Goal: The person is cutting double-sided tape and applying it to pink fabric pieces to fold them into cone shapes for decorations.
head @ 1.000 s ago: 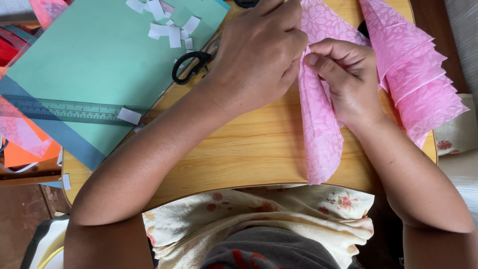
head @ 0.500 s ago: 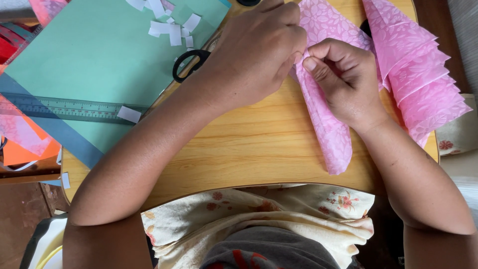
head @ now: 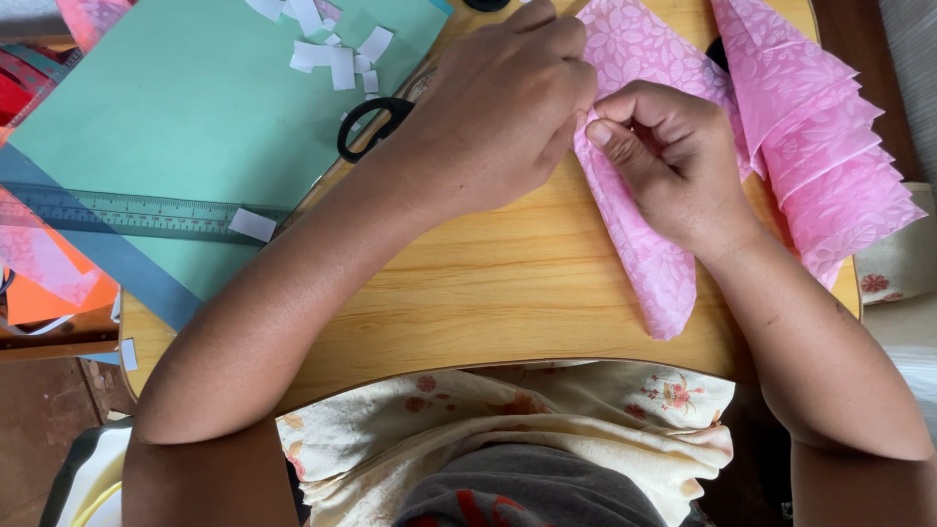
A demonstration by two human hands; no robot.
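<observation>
Both hands pinch one fold of a pink embossed paper sheet (head: 634,234) at the wooden table's (head: 488,293) right side: left hand (head: 498,117) gripping from above, right hand (head: 673,156) clenched on the crease. The thin paper could tear if the two pull unevenly. Black scissors (head: 371,122) lie just left.

A: Table (head: 488,293), left part?
B: Paper sheet (head: 185,127); ruler (head: 127,213) and paper scraps (head: 327,44) on it, scissors (head: 371,127) at its right edge.
A: Right part?
B: Embossed sheet (head: 644,244) under both hands; pleated stack (head: 830,146) right of it.
</observation>
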